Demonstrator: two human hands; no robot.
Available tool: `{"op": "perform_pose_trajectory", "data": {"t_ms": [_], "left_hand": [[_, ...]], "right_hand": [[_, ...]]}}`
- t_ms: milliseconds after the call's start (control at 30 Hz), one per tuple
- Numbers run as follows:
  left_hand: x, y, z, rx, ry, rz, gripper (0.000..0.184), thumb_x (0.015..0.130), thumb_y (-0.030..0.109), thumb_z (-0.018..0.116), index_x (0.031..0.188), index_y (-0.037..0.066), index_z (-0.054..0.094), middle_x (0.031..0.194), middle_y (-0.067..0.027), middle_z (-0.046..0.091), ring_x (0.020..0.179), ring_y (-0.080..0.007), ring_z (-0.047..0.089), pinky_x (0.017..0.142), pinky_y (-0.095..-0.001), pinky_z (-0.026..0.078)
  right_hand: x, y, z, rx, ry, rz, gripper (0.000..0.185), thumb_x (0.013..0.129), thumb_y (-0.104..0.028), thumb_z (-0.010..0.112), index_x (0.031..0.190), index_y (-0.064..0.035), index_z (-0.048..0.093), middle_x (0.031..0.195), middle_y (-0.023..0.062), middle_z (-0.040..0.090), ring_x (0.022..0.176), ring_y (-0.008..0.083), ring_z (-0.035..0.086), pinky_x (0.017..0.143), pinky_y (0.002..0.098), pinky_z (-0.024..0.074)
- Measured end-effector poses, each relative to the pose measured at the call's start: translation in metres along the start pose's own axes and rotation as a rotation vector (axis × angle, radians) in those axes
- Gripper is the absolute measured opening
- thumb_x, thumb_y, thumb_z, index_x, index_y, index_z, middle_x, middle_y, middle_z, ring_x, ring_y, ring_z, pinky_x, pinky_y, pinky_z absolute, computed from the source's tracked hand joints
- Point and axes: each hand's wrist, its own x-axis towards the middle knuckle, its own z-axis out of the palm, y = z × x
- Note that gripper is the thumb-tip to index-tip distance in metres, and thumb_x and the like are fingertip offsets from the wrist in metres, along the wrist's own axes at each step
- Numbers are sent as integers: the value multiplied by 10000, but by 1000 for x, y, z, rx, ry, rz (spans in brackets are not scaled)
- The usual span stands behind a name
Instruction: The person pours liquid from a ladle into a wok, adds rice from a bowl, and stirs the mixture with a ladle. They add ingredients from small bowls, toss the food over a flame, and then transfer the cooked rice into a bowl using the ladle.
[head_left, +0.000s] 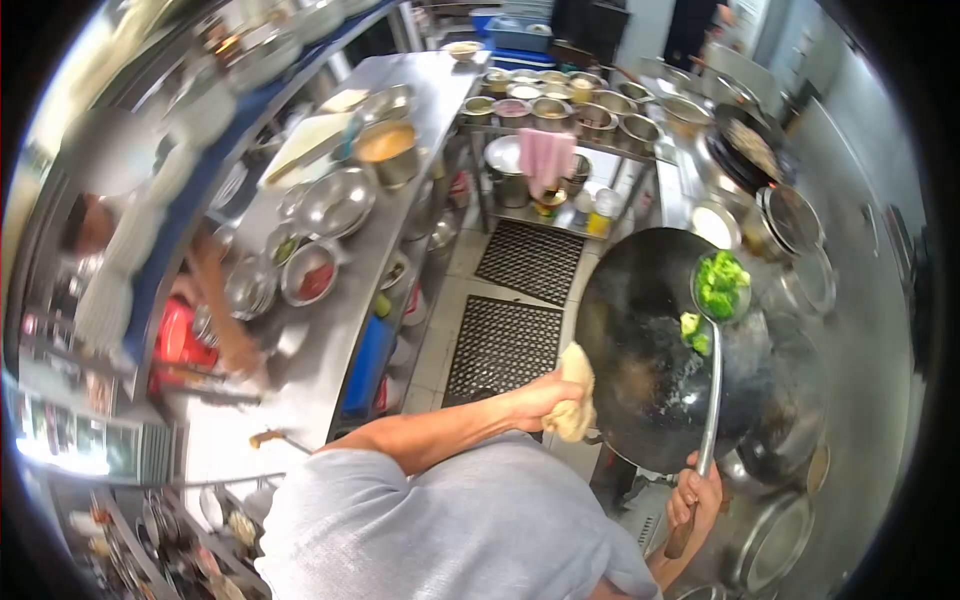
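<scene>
My left hand [545, 397] is closed on a folded beige cloth [573, 400] at the near left edge of a large black wok [635, 320]. In my right hand [692, 497] is the handle of a long metal ladle [713, 400], which reaches up across the wok's right side. Bright green broccoli [722, 283] fills the ladle's bowl. A few paler broccoli pieces [694, 333] are just below the bowl, over the wok. The wok's dark inside looks wet and shiny.
Metal pots [597, 122] of ingredients stand behind the wok; a pink cloth [547, 160] hangs below them. At left, a steel counter [350, 270] holds bowls and an orange-filled pot [387, 150]. Another person's arm [215, 295] reaches over it. Black mats [505, 345] cover the floor.
</scene>
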Motion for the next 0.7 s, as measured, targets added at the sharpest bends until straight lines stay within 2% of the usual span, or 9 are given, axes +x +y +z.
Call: {"op": "perform_pose_trajectory", "data": {"t_ms": [67, 167, 267, 433, 533, 567, 633, 667, 700], "left_hand": [[-45, -7, -32, 12, 33, 35, 399, 769, 21, 521, 1156, 13, 424, 971, -149, 576, 856, -282, 638, 688, -410, 563], [-99, -14, -55, -32, 178, 205, 392, 771, 19, 518, 1150, 19, 418, 961, -139, 563, 872, -282, 630, 698, -406, 560], [-136, -21, -81, -88, 223, 358, 394, 773, 19, 516, 1153, 17, 412, 962, -139, 549, 873, -278, 622, 702, -413, 555], [-173, -39, -144, -127, 372, 429, 412, 776, 10, 475, 1184, 24, 417, 965, -82, 548, 811, -190, 610, 648, -331, 535], [-196, -43, -164, -209, 419, 460, 412, 780, 12, 472, 1189, 9, 416, 987, -91, 543, 831, -197, 608, 665, -337, 533], [-200, -50, -183, -191, 343, 420, 433, 786, 11, 464, 1213, 0, 398, 1022, -108, 536, 875, -219, 608, 713, -358, 537], [-209, -54, -198, -209, 351, 400, 437, 788, 7, 458, 1220, -6, 394, 1028, -117, 535, 885, -231, 610, 725, -364, 540], [-214, -56, -202, -216, 357, 386, 439, 788, 5, 456, 1223, -9, 392, 1032, -122, 535, 890, -237, 611, 731, -368, 541], [-220, -55, -202, -250, 367, 403, 440, 768, -8, 478, 1199, -4, 393, 997, -163, 544, 871, -291, 625, 724, -394, 550]], "right_hand": [[10, 5, 25, -27, -102, 104, 248, 872, -71, 468, 1108, -1, 436, 553, 9, 388, 304, 93, 365, 251, 256, 331], [49, 21, 72, -51, -283, 241, 246, 874, -56, 463, 1114, -3, 439, 561, 15, 393, 311, 97, 372, 258, 263, 336], [85, 47, 129, -43, -472, 346, 243, 879, -55, 463, 1115, -3, 438, 572, 13, 401, 316, 95, 373, 263, 257, 333], [146, 110, 256, 91, -764, 534, 252, 888, -51, 459, 1128, 24, 441, 603, -8, 427, 336, 69, 373, 279, 222, 319], [170, 147, 339, -79, -824, 464, 262, 891, -94, 467, 1116, 33, 509, 618, -26, 426, 389, 48, 390, 327, 201, 315], [177, 159, 364, -194, -794, 434, 262, 864, -85, 487, 1110, 2, 517, 620, -27, 418, 398, 52, 388, 333, 213, 289], [181, 186, 412, -465, -712, 342, 268, 832, -88, 520, 1091, -19, 519, 618, -20, 427, 401, 71, 398, 346, 231, 280], [197, 210, 423, -656, -691, 240, 276, 804, -97, 541, 1070, -25, 518, 612, -8, 446, 398, 98, 411, 357, 258, 310], [214, 239, 433, -919, -659, 85, 298, 782, -111, 548, 1059, -6, 520, 613, 11, 472, 405, 115, 449, 369, 275, 351]]}}
